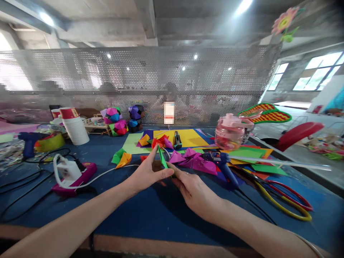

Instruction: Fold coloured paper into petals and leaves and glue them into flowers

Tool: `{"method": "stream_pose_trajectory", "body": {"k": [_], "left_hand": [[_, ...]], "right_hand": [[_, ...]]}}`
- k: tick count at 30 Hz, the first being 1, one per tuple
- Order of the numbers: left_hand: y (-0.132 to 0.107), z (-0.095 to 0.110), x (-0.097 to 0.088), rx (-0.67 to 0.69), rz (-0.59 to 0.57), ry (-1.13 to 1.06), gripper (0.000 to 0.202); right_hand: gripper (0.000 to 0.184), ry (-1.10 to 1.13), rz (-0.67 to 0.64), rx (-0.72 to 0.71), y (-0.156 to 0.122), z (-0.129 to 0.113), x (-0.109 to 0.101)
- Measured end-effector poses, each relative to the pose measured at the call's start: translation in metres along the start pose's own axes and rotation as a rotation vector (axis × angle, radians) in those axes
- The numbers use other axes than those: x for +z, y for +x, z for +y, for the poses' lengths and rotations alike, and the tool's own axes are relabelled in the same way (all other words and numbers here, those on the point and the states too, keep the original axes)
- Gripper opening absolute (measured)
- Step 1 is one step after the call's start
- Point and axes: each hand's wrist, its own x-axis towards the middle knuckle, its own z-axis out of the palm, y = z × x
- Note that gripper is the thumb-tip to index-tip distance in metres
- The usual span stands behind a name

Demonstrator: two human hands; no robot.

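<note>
Between my two hands, above the middle of the blue table, is a folded piece of green paper (162, 157). My left hand (150, 168) grips it from the left, thumb and fingers on either side. On its lower right edge, my right hand (188, 184) pinches it; some of those fingertips are hidden. Just behind the hands lie folded paper pieces in red, orange and purple. A magenta folded piece (195, 161) sits to the right, and an orange folded piece (124, 159) rests beside a green one at the left.
A blue glue gun (224, 166) with a clear stick lies at right, near large scissors (285, 197). Behind are a utility knife (177, 139), yellow paper (193, 138) and a pink jug (228, 132). At left stand stacked paper cups (76, 129) and a magenta power strip (72, 181) with cables.
</note>
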Motion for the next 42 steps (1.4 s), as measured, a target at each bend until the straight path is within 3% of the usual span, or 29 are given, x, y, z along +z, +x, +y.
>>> {"method": "stream_pose_trajectory", "body": {"k": [3, 8, 14, 21, 35, 42], "left_hand": [[-0.001, -0.001, 0.0, 0.06, 0.016, 0.019, 0.112], [0.0, -0.006, -0.003, 0.138, -0.037, 0.094, 0.105], [0.002, -0.011, -0.004, 0.135, -0.059, 0.114, 0.1], [0.002, -0.009, -0.004, 0.15, -0.096, 0.138, 0.093], [-0.001, -0.004, -0.004, 0.131, -0.094, 0.138, 0.092], [-0.001, -0.005, -0.006, 0.114, -0.085, 0.173, 0.093]], "right_hand": [[0.054, 0.002, -0.004, -0.019, -0.001, 0.002, 0.001], [0.058, 0.033, -0.064, 0.001, -0.002, -0.003, -0.001], [0.06, 0.081, -0.1, 0.036, -0.004, -0.009, -0.003], [0.068, -0.018, -0.129, 0.126, -0.006, -0.014, -0.007], [0.076, -0.045, -0.128, 0.03, -0.007, -0.004, -0.004], [0.077, -0.009, -0.132, 0.048, -0.007, -0.003, -0.005]]}}
